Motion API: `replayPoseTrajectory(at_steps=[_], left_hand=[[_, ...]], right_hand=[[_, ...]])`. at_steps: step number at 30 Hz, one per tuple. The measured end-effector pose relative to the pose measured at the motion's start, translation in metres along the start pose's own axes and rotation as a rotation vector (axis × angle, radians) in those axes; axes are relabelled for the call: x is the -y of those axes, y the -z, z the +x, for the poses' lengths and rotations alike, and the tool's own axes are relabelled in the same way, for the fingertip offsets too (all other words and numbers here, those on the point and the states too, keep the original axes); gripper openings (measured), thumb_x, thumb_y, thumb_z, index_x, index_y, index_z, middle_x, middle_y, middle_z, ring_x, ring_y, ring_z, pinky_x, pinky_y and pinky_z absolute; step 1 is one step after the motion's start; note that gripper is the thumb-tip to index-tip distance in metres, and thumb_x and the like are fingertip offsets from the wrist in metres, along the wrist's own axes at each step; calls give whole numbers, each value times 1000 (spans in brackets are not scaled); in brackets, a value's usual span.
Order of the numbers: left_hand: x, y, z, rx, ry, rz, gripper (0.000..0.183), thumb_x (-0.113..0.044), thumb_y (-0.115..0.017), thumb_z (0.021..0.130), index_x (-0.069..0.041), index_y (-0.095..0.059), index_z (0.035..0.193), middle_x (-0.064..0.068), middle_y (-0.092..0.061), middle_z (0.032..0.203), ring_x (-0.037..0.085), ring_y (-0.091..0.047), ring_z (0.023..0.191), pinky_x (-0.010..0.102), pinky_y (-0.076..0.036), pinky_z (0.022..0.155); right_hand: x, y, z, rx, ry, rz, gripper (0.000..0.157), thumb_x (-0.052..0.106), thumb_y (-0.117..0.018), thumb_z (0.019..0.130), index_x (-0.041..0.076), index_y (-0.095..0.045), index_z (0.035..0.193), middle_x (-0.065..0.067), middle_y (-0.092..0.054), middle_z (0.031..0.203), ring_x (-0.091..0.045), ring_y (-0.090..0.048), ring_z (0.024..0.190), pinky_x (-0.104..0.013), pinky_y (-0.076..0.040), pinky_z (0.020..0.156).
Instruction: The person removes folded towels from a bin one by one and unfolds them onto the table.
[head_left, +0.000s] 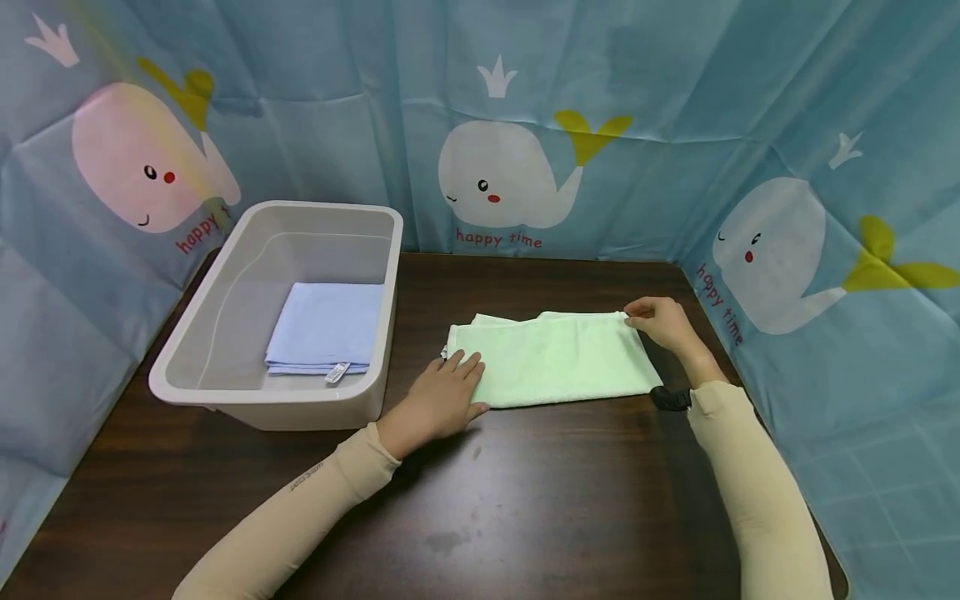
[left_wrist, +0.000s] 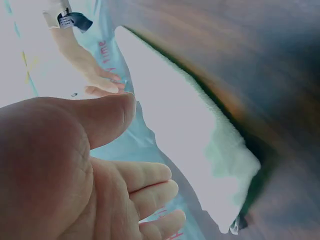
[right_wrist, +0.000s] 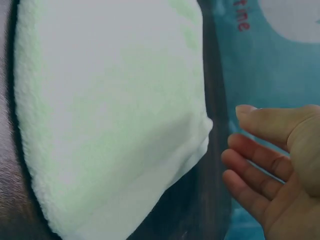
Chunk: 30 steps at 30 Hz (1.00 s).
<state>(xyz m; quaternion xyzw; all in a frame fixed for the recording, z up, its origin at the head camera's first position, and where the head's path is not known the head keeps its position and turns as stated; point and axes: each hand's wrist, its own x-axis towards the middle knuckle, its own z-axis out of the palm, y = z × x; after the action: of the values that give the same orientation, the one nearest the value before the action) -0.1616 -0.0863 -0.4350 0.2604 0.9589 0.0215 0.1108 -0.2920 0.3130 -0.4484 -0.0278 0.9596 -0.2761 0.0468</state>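
A pale green towel [head_left: 558, 358], folded into a long strip, lies on the dark wooden table. At its left end my left hand [head_left: 444, 396] is spread with straight fingers, the fingertips over the towel's edge in the head view. My right hand [head_left: 663, 323] is at the far right corner of the towel. In the right wrist view, the right thumb and fingers [right_wrist: 250, 182] are loosely bent and stand just off the towel's corner [right_wrist: 202, 135], with nothing between them. A small label [head_left: 443, 352] pokes out at the towel's left edge.
A light grey plastic tub [head_left: 273, 396] stands left of the towel. Inside it lies a folded blue towel [head_left: 326, 325] with a white tag [head_left: 337, 372]. A blue curtain [head_left: 660, 125] printed with whales borders the table [head_left: 540, 500] at the back and both sides.
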Motion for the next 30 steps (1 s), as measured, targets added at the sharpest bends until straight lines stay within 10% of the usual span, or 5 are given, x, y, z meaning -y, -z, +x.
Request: replayPoseTrajectory(at_steps=[15,30], left_hand=[[-2,6,44,-30,46,-19,68,-50,-41,96,-12,-26,150,3,-21,159,25,-19,148,47,-23,118],[18,-2,68,0,232,-145,60,-37,-39,100,-9,-22,151,8,-18,160,28,-19,148,48,-27,117]], right_hand=[[-24,4,17,54,-34,105,37,26,-55,96,7,-57,127,-19,-55,131,-37,-56,112,-52,-46,95],[-30,-4,30,4,-44,119,30,15,-53,96,5,-62,122,-22,-56,130,-40,-55,112,-54,-46,94]])
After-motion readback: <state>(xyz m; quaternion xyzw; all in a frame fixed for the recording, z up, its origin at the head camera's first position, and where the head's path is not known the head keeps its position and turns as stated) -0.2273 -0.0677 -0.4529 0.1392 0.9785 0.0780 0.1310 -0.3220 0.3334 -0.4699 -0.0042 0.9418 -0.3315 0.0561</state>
